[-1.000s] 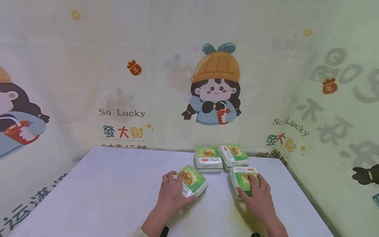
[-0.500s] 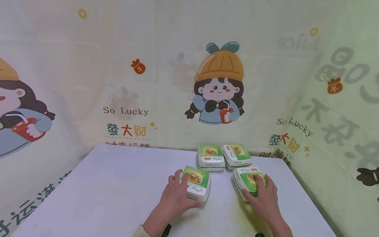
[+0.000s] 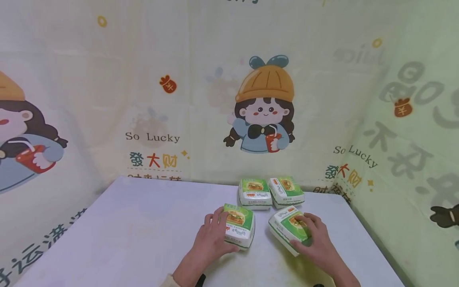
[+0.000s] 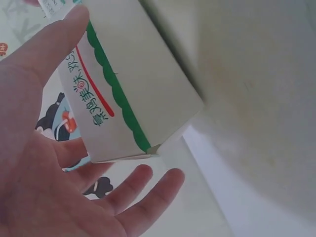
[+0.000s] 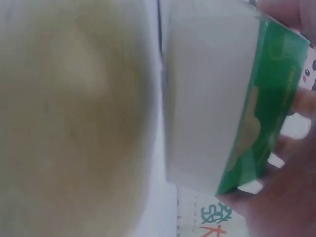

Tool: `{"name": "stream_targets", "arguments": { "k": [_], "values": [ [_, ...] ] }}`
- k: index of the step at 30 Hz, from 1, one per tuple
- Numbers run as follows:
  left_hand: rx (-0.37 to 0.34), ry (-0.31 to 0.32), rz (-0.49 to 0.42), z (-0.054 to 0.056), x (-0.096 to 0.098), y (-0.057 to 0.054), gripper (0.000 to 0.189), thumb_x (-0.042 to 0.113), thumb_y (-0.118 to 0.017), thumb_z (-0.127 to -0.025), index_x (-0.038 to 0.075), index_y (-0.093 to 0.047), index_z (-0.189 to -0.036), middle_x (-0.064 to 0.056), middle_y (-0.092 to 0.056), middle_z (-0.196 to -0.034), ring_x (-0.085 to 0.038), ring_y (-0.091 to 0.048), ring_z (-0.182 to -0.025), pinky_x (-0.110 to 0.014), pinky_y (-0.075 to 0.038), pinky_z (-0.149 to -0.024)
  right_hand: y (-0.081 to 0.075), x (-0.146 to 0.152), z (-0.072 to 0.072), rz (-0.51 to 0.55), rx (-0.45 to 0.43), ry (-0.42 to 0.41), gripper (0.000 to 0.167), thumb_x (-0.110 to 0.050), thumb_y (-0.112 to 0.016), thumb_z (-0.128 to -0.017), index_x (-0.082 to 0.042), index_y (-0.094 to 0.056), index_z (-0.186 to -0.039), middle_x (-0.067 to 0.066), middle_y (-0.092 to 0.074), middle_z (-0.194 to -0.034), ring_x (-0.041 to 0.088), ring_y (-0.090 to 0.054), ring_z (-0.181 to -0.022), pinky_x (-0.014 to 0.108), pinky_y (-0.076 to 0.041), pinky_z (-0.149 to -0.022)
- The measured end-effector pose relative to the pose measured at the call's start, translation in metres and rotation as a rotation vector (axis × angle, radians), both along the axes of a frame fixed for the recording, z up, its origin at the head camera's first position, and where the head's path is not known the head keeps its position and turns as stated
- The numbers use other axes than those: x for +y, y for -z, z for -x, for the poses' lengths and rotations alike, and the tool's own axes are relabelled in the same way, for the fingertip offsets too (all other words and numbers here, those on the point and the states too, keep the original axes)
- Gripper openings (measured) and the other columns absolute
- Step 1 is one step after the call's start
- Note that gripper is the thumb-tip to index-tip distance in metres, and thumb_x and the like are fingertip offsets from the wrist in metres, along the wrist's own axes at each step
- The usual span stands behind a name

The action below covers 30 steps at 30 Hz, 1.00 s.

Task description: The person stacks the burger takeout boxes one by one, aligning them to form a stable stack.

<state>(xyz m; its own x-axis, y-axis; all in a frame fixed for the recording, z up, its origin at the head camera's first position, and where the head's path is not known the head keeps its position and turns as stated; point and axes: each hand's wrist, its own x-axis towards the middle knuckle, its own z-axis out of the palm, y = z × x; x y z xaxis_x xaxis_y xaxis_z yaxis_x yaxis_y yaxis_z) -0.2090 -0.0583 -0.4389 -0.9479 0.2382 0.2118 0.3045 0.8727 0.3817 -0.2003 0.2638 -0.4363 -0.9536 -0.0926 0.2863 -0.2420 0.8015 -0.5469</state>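
Four matching paper burger boxes, green and white with a burger picture, show in the head view. My left hand (image 3: 211,237) holds the front left burger box (image 3: 239,224), thumb on its near side and fingers over its left edge. In the left wrist view, that box's white side (image 4: 143,74) has a green scalloped band. My right hand (image 3: 318,242) grips the front right burger box (image 3: 287,228), which sits askew with a corner toward me. Its white side and green top show blurred in the right wrist view. I cannot tell whether either box touches the table.
Behind them, the back left burger box (image 3: 255,195) and back right burger box (image 3: 287,192) stand side by side near the far edge of the white table (image 3: 154,223). A cartoon-printed cloth (image 3: 201,159) hangs behind the table and along both sides.
Under my left hand, the box has turned clockwise to sit nearly square. My right hand has turned its box counter-clockwise and shifted it slightly left. The back pair stays put.
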Motion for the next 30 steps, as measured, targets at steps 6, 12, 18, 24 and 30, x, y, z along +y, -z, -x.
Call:
{"name": "stream_targets", "arguments": {
  "k": [6,12,18,24,30],
  "values": [
    [0.082,0.015,0.027,0.000,-0.002,0.002,0.099,0.050,-0.088,-0.066,0.010,-0.043,-0.144,-0.011,-0.042,-0.146,-0.036,-0.043,-0.126,-0.052,-0.048,-0.098,-0.003,0.004,-0.003,-0.081,0.005,-0.090,0.062,-0.013,-0.072,-0.075,-0.011,-0.055,-0.135,0.019,-0.043,-0.145,0.047,-0.030,-0.132,0.069,-0.032,-0.098],
    [0.079,0.027,0.045,0.001,-0.002,0.003,0.088,0.049,-0.087,-0.069,0.021,-0.048,-0.143,-0.014,-0.041,-0.143,-0.038,-0.040,-0.127,-0.054,-0.046,-0.101,-0.005,0.010,-0.003,-0.089,0.079,-0.130,0.051,0.011,-0.057,-0.074,-0.004,-0.061,-0.122,0.021,-0.051,-0.140,0.050,-0.027,-0.136,0.067,-0.022,-0.106],
    [0.111,0.042,0.067,0.001,-0.003,0.005,0.085,0.047,-0.087,-0.068,0.022,-0.050,-0.140,-0.015,-0.043,-0.139,-0.036,-0.039,-0.125,-0.053,-0.046,-0.099,-0.001,0.001,0.000,-0.134,0.156,-0.050,0.024,-0.008,-0.064,-0.091,-0.004,-0.064,-0.115,0.018,-0.059,-0.128,0.047,-0.039,-0.129,0.064,-0.030,-0.103],
    [0.111,0.082,0.034,0.003,-0.005,0.008,0.085,0.044,-0.087,-0.070,0.019,-0.049,-0.141,-0.014,-0.039,-0.148,-0.038,-0.034,-0.136,-0.053,-0.047,-0.102,0.006,-0.008,-0.001,-0.230,0.176,0.018,0.053,-0.035,-0.083,-0.076,-0.012,-0.063,-0.119,0.016,-0.055,-0.128,0.042,-0.046,-0.121,0.063,-0.039,-0.096],
    [0.049,0.149,0.012,0.010,-0.009,0.010,0.087,0.041,-0.085,-0.074,0.017,-0.041,-0.145,-0.013,-0.033,-0.159,-0.038,-0.029,-0.147,-0.052,-0.039,-0.113,0.005,-0.008,-0.002,-0.223,0.296,-0.092,0.048,-0.012,-0.080,-0.069,-0.014,-0.065,-0.115,0.010,-0.059,-0.125,0.037,-0.050,-0.118,0.055,-0.037,-0.094]
  ]
}}
